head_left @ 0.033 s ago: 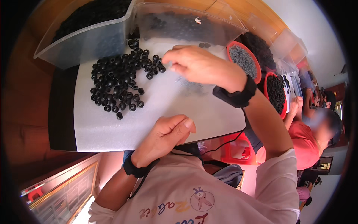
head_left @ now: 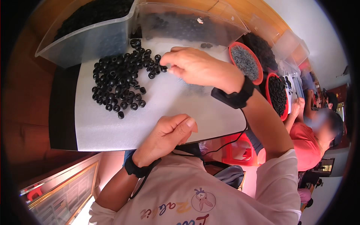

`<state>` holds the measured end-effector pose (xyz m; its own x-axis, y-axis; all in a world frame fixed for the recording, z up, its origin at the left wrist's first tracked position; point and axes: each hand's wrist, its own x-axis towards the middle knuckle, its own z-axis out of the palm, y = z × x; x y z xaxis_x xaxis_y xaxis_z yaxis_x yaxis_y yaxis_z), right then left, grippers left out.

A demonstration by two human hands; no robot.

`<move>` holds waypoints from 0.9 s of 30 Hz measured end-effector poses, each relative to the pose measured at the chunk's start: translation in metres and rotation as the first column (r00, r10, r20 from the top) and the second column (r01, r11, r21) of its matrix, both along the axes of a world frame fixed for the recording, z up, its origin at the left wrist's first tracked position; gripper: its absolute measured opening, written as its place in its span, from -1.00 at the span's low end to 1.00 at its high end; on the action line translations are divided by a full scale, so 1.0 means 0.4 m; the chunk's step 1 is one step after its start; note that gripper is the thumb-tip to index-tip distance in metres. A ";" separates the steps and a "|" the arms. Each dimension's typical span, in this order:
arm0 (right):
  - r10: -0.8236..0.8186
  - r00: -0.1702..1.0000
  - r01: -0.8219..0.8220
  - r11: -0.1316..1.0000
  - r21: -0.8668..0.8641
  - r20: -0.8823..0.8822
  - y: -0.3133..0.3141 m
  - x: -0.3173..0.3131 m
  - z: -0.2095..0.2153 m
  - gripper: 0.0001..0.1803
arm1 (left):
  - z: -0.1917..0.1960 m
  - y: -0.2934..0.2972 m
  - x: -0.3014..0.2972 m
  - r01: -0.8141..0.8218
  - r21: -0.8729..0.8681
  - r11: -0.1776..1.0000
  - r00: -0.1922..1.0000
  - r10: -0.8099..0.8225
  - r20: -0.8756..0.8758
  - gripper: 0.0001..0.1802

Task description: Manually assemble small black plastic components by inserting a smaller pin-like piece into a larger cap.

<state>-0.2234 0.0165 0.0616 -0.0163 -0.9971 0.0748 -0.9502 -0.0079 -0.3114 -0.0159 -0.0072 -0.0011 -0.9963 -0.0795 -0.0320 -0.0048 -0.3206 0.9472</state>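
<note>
— Black rubber rings [head_left: 119,83] are lying in a loose heap on the white foam sheet [head_left: 165,108] in front of you. Where is your right hand working?

— Your right hand [head_left: 198,67] is reaching across the sheet to the heap's right edge, and your fingertips [head_left: 165,60] are pinching together right at the nearest rings. Whether a ring is actually sitting between them, I cannot tell.

— And your left hand?

— Your left hand [head_left: 168,133] is resting at the near edge of the sheet, fingers curled into a loose fist with the thumb lying on top. If it is holding something, the fingers are hiding it. Both your wrists are wearing black bands.

— What is standing around the sheet?

— Two clear plastic bins [head_left: 93,37] of dark parts are sitting just behind the heap, touching the sheet's far edge. Two red bowls [head_left: 245,62] are standing to your right, one with grey pieces, one with black. Another person in a red shirt [head_left: 309,144] is sitting beyond them.
</note>
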 end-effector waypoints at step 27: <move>-0.028 0.997 0.013 0.983 0.182 0.078 0.019 0.063 -0.024 -0.86 | -0.002 0.006 0.006 0.009 -0.068 0.998 0.999 -0.011 -0.032 -0.60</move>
<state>-0.1980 0.0239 0.0519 -0.0355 -0.9934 -0.1092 -0.9218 0.0748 -0.3805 -0.0135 -0.0049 -0.0018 -0.9975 -0.0706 0.0057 0.0236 -0.2556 0.9665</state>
